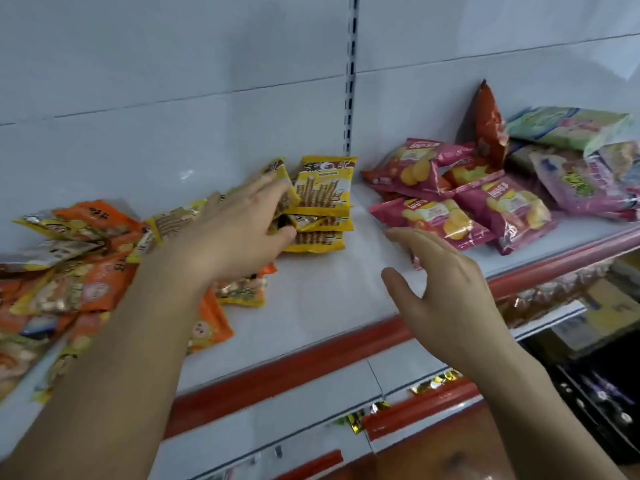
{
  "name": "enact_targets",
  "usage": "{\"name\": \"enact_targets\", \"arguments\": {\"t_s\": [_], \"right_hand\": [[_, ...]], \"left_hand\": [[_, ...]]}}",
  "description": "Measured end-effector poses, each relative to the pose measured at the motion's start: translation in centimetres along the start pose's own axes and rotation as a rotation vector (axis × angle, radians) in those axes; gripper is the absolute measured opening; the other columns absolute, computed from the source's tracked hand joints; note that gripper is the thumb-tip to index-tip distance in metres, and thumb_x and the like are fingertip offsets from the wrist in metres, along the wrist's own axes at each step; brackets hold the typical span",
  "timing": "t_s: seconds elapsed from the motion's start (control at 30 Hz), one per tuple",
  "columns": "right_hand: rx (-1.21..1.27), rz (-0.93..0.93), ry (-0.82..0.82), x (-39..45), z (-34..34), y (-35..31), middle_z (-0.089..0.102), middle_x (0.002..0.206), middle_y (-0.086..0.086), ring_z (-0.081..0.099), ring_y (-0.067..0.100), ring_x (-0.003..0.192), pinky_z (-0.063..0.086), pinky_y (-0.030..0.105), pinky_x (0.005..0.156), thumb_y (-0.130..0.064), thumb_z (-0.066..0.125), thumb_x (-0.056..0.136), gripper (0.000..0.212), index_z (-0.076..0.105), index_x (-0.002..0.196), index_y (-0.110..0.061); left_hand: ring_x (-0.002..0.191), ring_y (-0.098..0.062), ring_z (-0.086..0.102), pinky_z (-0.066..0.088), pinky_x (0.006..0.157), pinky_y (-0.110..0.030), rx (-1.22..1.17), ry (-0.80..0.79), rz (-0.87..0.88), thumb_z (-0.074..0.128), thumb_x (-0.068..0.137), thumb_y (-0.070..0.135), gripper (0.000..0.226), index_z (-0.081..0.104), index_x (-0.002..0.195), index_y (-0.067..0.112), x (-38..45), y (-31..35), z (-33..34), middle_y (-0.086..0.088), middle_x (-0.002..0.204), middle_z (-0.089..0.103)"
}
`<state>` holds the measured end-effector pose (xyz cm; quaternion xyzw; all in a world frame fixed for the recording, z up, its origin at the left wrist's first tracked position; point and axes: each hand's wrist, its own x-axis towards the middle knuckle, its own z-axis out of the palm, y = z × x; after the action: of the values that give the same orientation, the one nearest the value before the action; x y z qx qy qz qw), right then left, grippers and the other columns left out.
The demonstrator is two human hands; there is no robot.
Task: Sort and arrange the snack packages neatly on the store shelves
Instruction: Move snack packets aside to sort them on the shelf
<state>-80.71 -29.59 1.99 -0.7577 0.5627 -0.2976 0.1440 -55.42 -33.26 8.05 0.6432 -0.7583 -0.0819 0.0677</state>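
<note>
Left hand [239,226] pinches a yellow snack packet [282,192] beside the yellow stack [322,206].
The packet tilts, long axis pointing up-left; right hand [446,289] hovers, fingers apart.

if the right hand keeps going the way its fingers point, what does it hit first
Most likely the nearest pink chip bag. The right hand is open above the white shelf, its fingertips pointing up and back and almost at that bag's front-left edge. Whether they already touch it is unclear from this view.

Snack packages [322,202] glossy crinkled plastic film; shelf [311,299] smooth matt white.
</note>
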Motion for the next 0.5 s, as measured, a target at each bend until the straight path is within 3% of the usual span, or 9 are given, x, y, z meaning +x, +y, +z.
{"name": "enact_targets", "arguments": {"t_s": [0.17, 0.3, 0.37, 0.5], "right_hand": [[-0.027, -0.071, -0.124, 2.1, -2.0, 2.6, 0.053, 0.145, -0.014, 0.049, 0.007, 0.130, 0.033, 0.017, 0.098, -0.031, 0.061, 0.098, 0.048, 0.053, 0.144, -0.025], [0.005, -0.130, -0.153, 3.5, -1.8, 2.6, 0.058, 0.140, -0.009, 0.054, 0.013, 0.127, 0.037, 0.022, 0.099, -0.030, 0.063, 0.096, 0.046, 0.056, 0.141, -0.023], [0.017, -0.150, -0.173, 4.2, -1.3, 2.2, 0.059, 0.137, -0.009, 0.057, 0.015, 0.121, 0.038, 0.023, 0.095, -0.028, 0.063, 0.096, 0.045, 0.057, 0.140, -0.022], [-0.072, -0.174, -0.129, 5.6, -2.0, 2.0, 0.063, 0.136, -0.003, 0.058, 0.018, 0.124, 0.044, 0.031, 0.103, -0.024, 0.062, 0.095, 0.043, 0.061, 0.137, -0.018]], "left_hand": [[0.151, -0.018, 0.025, 0.025, 0.122, -0.042, -0.074, 0.050, -0.134, 0.057, 0.100, 0.030, 0.065, 0.026, 0.158, 0.026, -0.1, -0.1, -0.3, 0.003, 0.165, 0.024], [0.149, -0.019, 0.030, 0.029, 0.120, -0.044, -0.052, 0.084, -0.288, 0.056, 0.100, 0.031, 0.062, 0.030, 0.157, 0.025, -1.6, -1.8, -0.2, 0.001, 0.163, 0.029], [0.145, -0.019, 0.037, 0.034, 0.116, -0.041, -0.068, 0.156, -0.262, 0.056, 0.099, 0.032, 0.058, 0.036, 0.154, 0.026, -1.6, -1.0, 0.3, 0.002, 0.159, 0.035], [0.145, -0.019, 0.036, 0.034, 0.116, -0.047, -0.067, 0.237, -0.048, 0.059, 0.097, 0.034, 0.055, 0.044, 0.149, 0.023, 1.3, 3.3, 1.4, 0.003, 0.155, 0.040]]}}
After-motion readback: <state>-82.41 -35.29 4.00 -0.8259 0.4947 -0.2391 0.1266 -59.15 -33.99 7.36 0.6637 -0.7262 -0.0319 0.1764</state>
